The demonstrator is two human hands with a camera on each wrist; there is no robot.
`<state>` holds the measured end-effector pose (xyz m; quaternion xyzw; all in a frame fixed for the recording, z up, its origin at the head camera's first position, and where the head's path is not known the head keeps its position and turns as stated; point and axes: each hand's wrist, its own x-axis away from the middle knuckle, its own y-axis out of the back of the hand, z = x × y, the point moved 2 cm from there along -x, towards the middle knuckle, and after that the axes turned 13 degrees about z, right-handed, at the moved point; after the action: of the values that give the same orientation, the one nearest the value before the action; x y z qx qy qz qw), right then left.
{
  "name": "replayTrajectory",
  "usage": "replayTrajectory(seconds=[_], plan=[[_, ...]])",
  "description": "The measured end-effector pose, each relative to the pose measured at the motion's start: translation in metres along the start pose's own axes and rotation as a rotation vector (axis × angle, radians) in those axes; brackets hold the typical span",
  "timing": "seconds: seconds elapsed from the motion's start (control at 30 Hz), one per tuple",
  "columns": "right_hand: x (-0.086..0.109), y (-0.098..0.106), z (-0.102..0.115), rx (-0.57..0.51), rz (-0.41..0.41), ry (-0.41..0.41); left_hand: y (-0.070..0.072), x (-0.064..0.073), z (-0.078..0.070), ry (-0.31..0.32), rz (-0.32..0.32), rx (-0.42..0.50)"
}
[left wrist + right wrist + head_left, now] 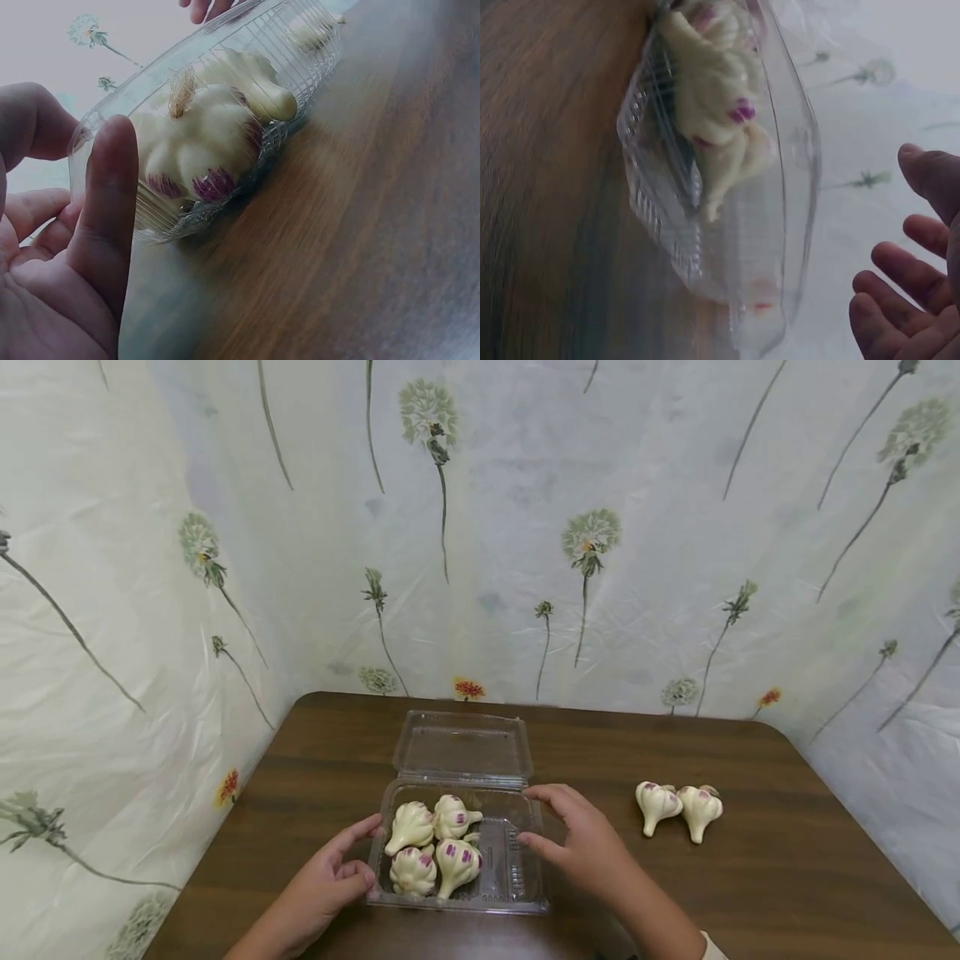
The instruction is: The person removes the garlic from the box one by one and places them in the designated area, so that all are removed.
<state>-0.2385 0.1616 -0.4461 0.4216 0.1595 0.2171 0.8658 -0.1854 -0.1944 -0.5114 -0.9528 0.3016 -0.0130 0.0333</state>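
Observation:
A clear plastic clamshell box [491, 906] stands on the table with its lid [463, 743] folded back. Several cream garlic bulbs [457, 864] with purple marks fill its left part. My left hand [322, 881] is at the box's left side, thumb and index finger against the wall near the corner. In the left wrist view the thumb [112, 187] stands upright across that corner. My right hand [581, 843] hovers at the right rim, fingers spread. In the right wrist view this hand [915, 285] is apart from the box and holds nothing.
Two more garlic bulbs [660, 806] lie side by side on the brown wooden table [780, 877], right of my right hand. A pale sheet [495, 527] printed with dandelions hangs behind the table and along its sides.

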Motion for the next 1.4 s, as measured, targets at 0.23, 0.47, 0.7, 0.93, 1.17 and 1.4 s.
replayTrajectory(seconds=[0.23, 0.47, 0.7, 0.93, 1.17, 1.4], plan=[[-0.004, -0.01, 0.01, 0.029, 0.069, 0.052, 0.0, -0.001, 0.001, -0.012, 0.0, 0.001], [-0.008, -0.019, 0.017, -0.012, 0.154, 0.064, 0.0, -0.001, -0.001, 0.002, -0.008, -0.009], [-0.012, -0.028, 0.02, 0.0, 0.192, 0.113, 0.0, -0.001, 0.001, 0.004, -0.008, -0.015], [-0.014, -0.04, 0.021, 0.047, 0.235, 0.14, 0.0, -0.001, 0.002, 0.003, -0.009, -0.019], [-0.016, -0.046, 0.025, 0.079, 0.233, 0.155, 0.0, -0.001, 0.001, 0.006, -0.014, -0.009], [-0.02, -0.051, 0.029, 0.104, 0.246, 0.118, -0.001, -0.001, -0.002, 0.014, -0.019, -0.022]])
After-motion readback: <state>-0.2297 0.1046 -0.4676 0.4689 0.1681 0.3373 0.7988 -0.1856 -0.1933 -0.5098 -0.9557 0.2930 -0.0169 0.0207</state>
